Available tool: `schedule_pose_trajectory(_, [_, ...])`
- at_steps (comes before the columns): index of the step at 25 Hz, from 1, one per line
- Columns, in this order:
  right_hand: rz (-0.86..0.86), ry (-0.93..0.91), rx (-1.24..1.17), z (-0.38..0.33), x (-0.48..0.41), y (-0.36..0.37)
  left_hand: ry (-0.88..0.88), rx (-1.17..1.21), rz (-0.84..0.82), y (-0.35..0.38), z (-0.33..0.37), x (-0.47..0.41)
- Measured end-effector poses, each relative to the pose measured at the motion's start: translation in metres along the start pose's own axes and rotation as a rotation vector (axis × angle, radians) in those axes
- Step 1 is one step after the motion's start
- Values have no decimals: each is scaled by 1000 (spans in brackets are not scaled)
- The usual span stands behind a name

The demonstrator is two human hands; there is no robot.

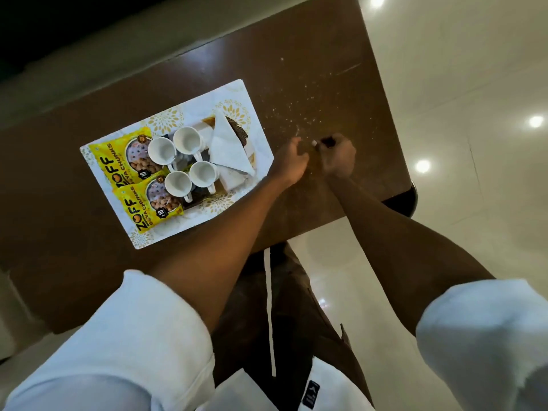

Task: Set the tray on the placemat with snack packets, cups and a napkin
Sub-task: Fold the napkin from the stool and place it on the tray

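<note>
Table (311, 93): dark brown, glossy, pale specks scattered on the right part.
Placemat (237, 93): white with gold floral print, lies flat on the table, left of both hands.
Tray (234, 180): on the placemat, mostly covered by its load; only pale and dark patches show.
Snack packets: two yellow "ZOFF Soya Chunks" packs, upper packet (118, 157) and lower packet (145, 207), side by side at the tray's left end, hanging over onto the placemat.
Cups (184, 161): four white cups, empty, mouths up, two-by-two cluster mid-tray, partly over the packets.
Napkin (228, 146): white, folded into a triangle, at the right end of the tray.
Left hand (289, 160): on the table just right of the placemat edge, fingers curled in; what it grips, cannot tell.
Right hand (336, 157): beside the left hand, fisted around a small dark object (327, 140) with a pale tip; object unclear.
Sleeves: white, rolled up past the forearms.
Floor (474, 84): pale glossy tiles with light reflections.
</note>
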State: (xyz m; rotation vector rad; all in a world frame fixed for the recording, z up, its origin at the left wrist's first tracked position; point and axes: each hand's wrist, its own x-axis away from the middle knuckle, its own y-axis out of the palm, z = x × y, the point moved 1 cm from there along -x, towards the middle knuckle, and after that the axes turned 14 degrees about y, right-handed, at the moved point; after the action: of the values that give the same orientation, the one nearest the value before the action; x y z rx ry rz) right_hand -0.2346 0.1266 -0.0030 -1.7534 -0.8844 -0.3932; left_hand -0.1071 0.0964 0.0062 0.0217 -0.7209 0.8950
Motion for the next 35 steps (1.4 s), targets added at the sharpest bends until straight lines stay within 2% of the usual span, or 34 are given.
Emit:
schedule_pose_trajectory(7, [151, 201, -101, 55, -36, -33, -55, 52, -66, 68, 9, -26])
schedule_pose_trajectory(14, [126, 311, -180, 74, -42, -24, -109, 78, -133, 81, 9, -39])
schedule_pose_trajectory(21, [93, 302, -143, 73, -52, -18, -101, 171, -181, 90, 8, -36])
schedule_pose_trajectory(28, [23, 152, -41, 35, -43, 11, -142, 187, -48, 45, -3, -30])
schedule_pose_trajectory(35, [-81, -46, 64, -21, -16, 68, -150, 213, 266, -10, -38, -21])
